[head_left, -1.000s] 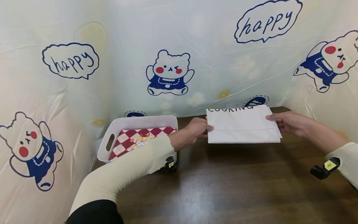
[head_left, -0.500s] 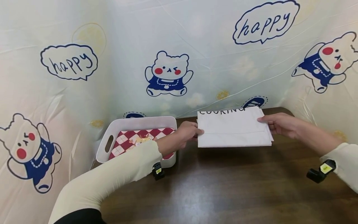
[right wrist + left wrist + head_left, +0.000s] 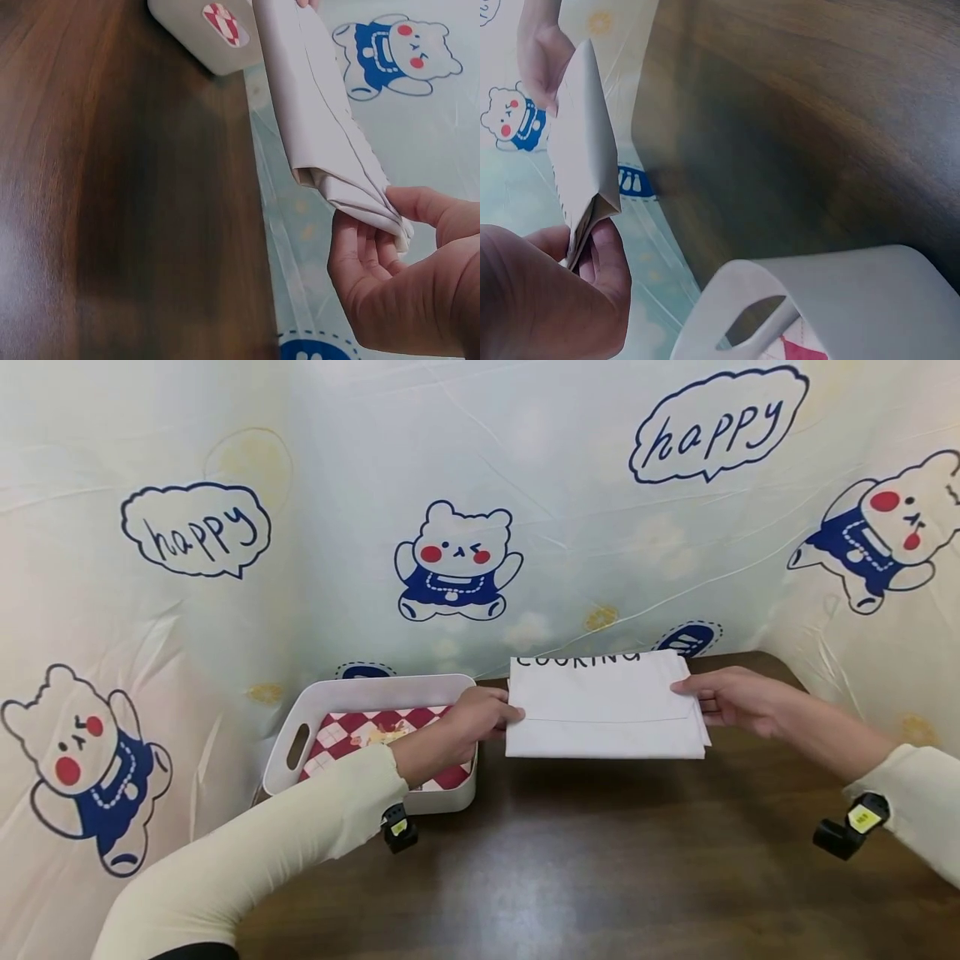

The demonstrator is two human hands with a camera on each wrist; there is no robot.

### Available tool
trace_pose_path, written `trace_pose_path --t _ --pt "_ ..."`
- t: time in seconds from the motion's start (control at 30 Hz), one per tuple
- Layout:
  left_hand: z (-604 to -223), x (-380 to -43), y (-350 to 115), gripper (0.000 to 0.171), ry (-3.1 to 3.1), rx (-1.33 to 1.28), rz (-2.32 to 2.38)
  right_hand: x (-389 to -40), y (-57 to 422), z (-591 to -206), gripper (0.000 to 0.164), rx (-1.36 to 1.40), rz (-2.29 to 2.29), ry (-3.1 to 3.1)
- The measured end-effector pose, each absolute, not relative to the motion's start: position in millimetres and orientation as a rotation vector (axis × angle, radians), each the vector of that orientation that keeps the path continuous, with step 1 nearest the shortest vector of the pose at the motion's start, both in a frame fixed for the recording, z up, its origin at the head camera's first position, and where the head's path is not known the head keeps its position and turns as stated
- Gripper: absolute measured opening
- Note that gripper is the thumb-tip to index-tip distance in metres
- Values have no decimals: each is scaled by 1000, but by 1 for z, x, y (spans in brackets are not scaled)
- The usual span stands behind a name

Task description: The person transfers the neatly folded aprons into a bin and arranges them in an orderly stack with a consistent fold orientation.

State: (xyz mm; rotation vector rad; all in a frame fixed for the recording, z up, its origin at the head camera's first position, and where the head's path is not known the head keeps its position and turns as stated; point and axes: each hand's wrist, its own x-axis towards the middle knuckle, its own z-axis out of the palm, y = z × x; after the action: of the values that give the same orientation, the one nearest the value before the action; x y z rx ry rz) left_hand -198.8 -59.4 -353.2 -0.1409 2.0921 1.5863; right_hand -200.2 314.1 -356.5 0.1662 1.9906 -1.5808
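Observation:
A folded white cloth (image 3: 600,727) with COOKING printed in black along its far edge hangs level above the table, held between both hands. My left hand (image 3: 477,714) pinches its left end, thumb on top and fingers beneath. At the opposite end, my right hand (image 3: 742,700) grips the cloth in the same way. Several stacked layers show at the folded ends in the left wrist and right wrist views. Just under and behind my left forearm stands a white plastic bin (image 3: 375,690) with a handle slot. Inside it lies a red-and-white checked cloth (image 3: 341,731), partly hidden by my arm.
The brown wooden table (image 3: 585,860) stretches beneath the hands and toward the front. A pale curtain (image 3: 570,485) printed with bears and the word happy encloses the back and both sides, close behind the bin and the white cloth.
Both hands have carried the white cloth leftward, and slightly nearer to me, bringing its left end close to the bin. The bin and the checked cloth stay in place.

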Motion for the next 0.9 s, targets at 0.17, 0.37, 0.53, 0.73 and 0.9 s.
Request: trace_pose_path --t 0.17,0.37,0.53,0.73,0.9 --pt "-351 -197 -68 31 2103 -161 1577 -197 304 -352 59 148 -1583 2000" --pt "-351 -194 -75 35 2112 -198 1579 -195 296 -352 45 137 -1620 1980" --pt "-350 -193 -79 37 2105 -223 1614 -193 291 -355 36 114 -1659 1959" --pt "-347 -193 -86 46 2089 -253 1605 -190 285 -354 48 109 -1664 1949" --pt "-345 -193 -94 45 2104 -257 1566 -191 279 -352 56 96 -1658 1944"
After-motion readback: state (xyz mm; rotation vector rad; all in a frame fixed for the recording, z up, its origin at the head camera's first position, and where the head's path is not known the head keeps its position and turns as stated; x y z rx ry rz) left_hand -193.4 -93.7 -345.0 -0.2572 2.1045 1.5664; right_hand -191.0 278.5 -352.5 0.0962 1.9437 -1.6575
